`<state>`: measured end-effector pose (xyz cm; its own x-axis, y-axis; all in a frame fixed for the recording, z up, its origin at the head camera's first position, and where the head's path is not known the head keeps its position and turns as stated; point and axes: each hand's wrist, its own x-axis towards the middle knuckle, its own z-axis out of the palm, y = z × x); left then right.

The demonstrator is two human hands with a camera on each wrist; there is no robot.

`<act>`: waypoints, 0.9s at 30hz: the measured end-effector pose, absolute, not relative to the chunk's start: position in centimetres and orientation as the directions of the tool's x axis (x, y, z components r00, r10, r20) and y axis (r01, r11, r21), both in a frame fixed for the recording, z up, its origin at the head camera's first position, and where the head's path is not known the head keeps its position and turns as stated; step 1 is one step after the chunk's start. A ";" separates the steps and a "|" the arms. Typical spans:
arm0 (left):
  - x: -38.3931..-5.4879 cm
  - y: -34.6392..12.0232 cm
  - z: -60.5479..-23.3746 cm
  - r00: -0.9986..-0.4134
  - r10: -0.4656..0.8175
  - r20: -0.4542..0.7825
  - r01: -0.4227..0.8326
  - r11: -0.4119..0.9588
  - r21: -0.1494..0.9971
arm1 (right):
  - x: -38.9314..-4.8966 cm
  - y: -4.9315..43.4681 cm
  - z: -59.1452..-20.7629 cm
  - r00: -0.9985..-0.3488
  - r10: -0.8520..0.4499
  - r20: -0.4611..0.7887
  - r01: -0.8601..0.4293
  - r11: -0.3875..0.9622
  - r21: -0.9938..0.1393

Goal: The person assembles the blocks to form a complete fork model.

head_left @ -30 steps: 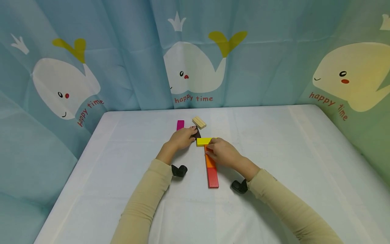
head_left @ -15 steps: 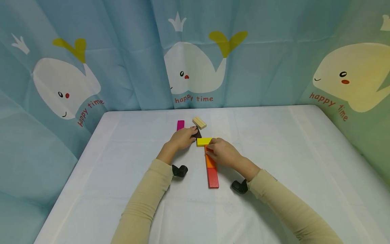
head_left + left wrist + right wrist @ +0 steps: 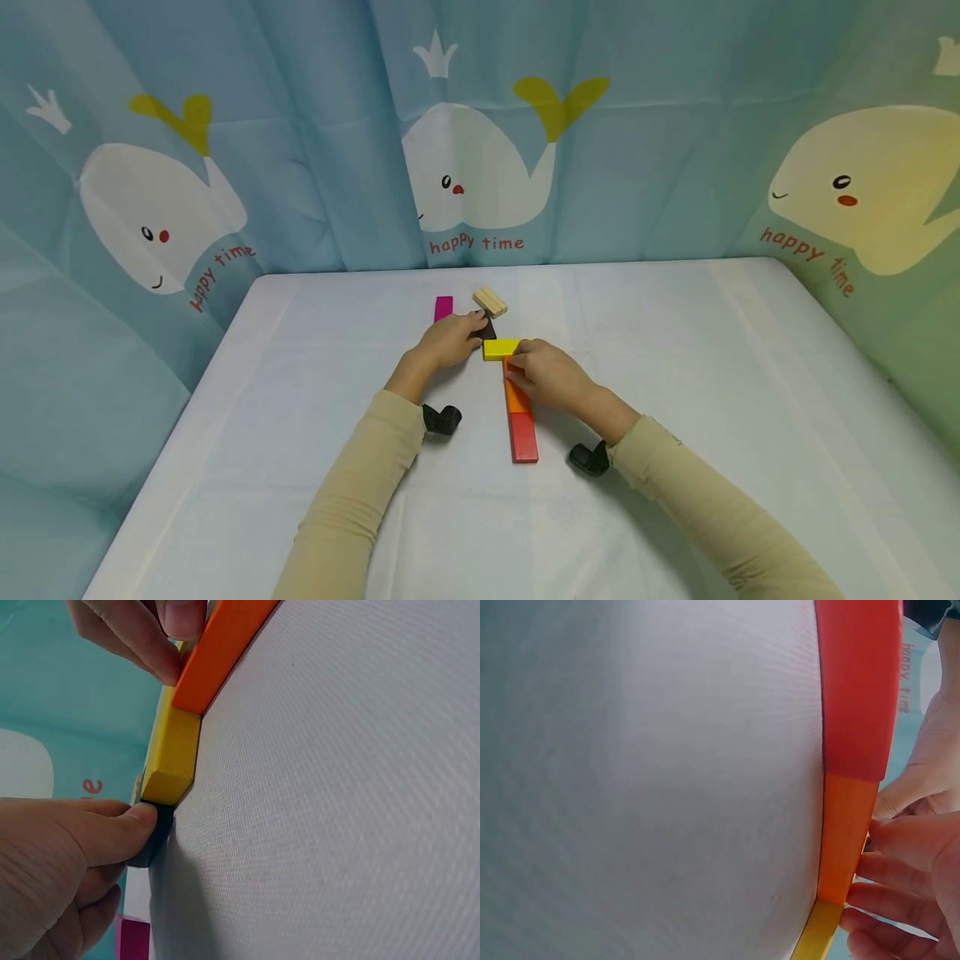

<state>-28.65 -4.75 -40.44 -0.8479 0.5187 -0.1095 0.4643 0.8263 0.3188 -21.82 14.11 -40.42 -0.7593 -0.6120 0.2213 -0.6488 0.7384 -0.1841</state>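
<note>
My left hand (image 3: pixel 448 340) pinches a dark block (image 3: pixel 487 328), its thumb lying on top at one end in the left wrist view. The dark block's end meets the yellow block (image 3: pixel 171 756). My right hand (image 3: pixel 557 379) rests bent fingertips on top of the orange block (image 3: pixel 517 402), right where it meets the yellow one, and partly covers both. In the right wrist view the side face of the orange block shows free of fingers. A red block (image 3: pixel 524 437) continues the line from the orange block toward the near edge. All lie flat on the table.
A magenta block (image 3: pixel 444 307) lies just beyond the left hand, partly covered by it. Pale wooden blocks (image 3: pixel 490 301) lie side by side behind the dark one. A white cloth covers the table (image 3: pixel 675 350), with a blue whale-print curtain (image 3: pixel 645 192) behind.
</note>
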 end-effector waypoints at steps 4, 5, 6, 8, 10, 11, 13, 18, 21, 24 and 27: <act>-28.6 -4.8 -40.4 -0.847 0.521 -0.109 0.464 0.823 0.328 | -21.9 14.1 -40.5 -0.758 -0.614 0.222 -0.650 0.739 -0.178; -28.6 -4.8 -40.4 -0.845 0.523 -0.108 0.466 0.821 0.331 | -21.9 14.1 -40.5 -0.759 -0.612 0.220 -0.648 0.740 -0.178; -28.6 -4.8 -40.3 -0.844 0.525 -0.107 0.467 0.818 0.335 | -21.8 14.1 -40.5 -0.761 -0.610 0.218 -0.646 0.741 -0.181; -28.6 -4.8 -40.3 -0.842 0.529 -0.105 0.469 0.814 0.344 | -21.8 14.1 -40.4 -0.765 -0.607 0.215 -0.643 0.743 -0.187; -28.6 -4.8 -40.3 -0.840 0.533 -0.102 0.470 0.809 0.352 | -21.8 14.1 -40.4 -0.766 -0.606 0.214 -0.641 0.743 -0.190; -28.6 -4.9 -40.4 -0.839 0.534 -0.101 0.472 0.807 0.355 | -21.8 14.1 -40.4 -0.766 -0.606 0.213 -0.641 0.743 -0.191; -28.6 -4.9 -40.4 -0.838 0.538 -0.096 0.473 0.802 0.364 | -21.9 14.1 -40.4 -0.763 -0.610 0.214 -0.645 0.740 -0.189; -28.6 -4.8 -40.6 -0.836 0.542 -0.084 0.478 0.795 0.375 | -21.9 14.2 -40.6 -0.762 -0.610 0.216 -0.646 0.739 -0.190; -28.6 -4.8 -40.7 -0.835 0.544 -0.080 0.482 0.794 0.371 | -21.9 14.2 -40.6 -0.763 -0.609 0.217 -0.645 0.740 -0.191; -28.6 -4.8 -40.7 -0.834 0.545 -0.080 0.482 0.792 0.376 | -21.9 14.2 -40.5 -0.759 -0.611 0.225 -0.649 0.736 -0.195; -28.6 -4.8 -40.6 -0.834 0.547 -0.077 0.484 0.791 0.375 | -21.9 14.2 -40.4 -0.755 -0.612 0.234 -0.653 0.731 -0.196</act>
